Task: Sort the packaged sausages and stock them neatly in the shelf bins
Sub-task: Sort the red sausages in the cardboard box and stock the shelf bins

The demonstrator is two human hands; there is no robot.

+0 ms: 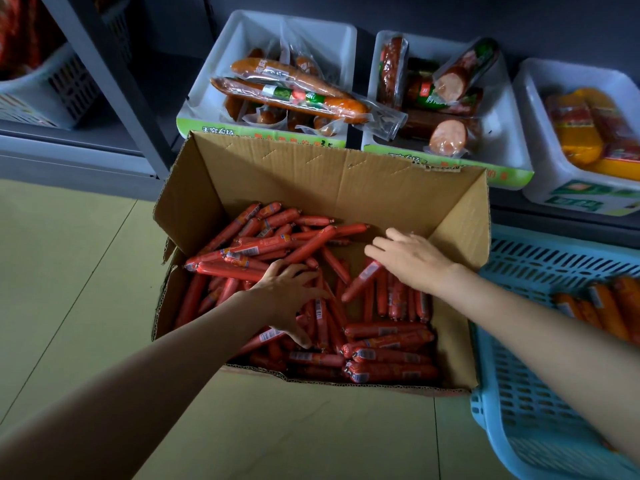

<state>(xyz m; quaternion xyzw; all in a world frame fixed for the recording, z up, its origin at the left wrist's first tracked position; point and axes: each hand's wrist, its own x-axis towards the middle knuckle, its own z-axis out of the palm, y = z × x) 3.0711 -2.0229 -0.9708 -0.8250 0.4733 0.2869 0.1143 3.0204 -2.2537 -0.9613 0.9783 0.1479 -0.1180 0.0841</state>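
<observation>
Here two hands (pixel 346 275), three bins (pixel 266 32).

Both bare forearms reach forward and down from the lower corners of the view, converging toward the middle. The left hand (pixel 289 296) is palm down with its fingers (pixel 304 336) spread and bent, the thumb stretched toward the near side; whether it grips anything cannot be told. The right hand (pixel 410 259) lies further forward, palm down and angled to the left, its fingers (pixel 377 252) nearly straight and close together, the wrist level with the forearm.
</observation>
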